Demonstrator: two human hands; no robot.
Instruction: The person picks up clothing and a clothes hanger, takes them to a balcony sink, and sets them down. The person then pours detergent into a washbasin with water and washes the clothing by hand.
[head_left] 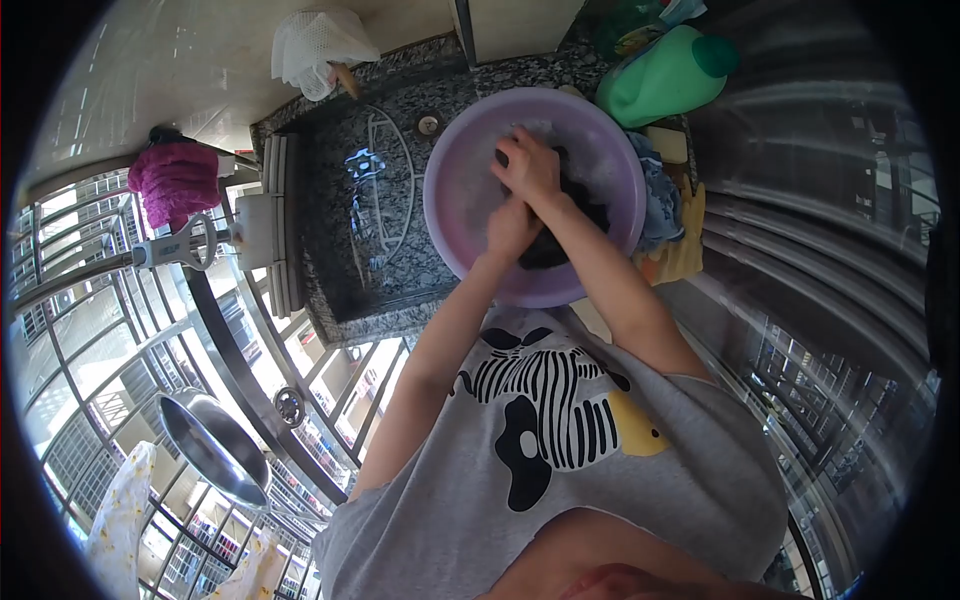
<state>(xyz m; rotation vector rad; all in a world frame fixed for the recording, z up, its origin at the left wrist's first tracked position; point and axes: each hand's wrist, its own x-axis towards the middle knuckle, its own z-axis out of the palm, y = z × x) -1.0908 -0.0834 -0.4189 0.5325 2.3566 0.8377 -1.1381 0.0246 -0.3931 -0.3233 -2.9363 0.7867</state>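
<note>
A purple plastic basin [437, 215] holds cloudy, sudsy water and a dark wet cloth [592, 205]. My right hand [530, 167] is over the middle of the basin with its fingers curled closed, and a bit of dark fabric shows between them. Just below it, my left hand [512, 230] is closed against the cloth, its fingertips partly covered by my right wrist. The two hands touch each other. Much of the cloth is hidden beneath my hands and forearms.
The basin rests on a speckled stone sink [345, 215] with a drain [428, 125] to its left. At right are a green bottle [668, 78], a soap bar [667, 145], a blue cloth [658, 200] and a yellow glove [690, 222]. A white mesh bag [315, 50] hangs above.
</note>
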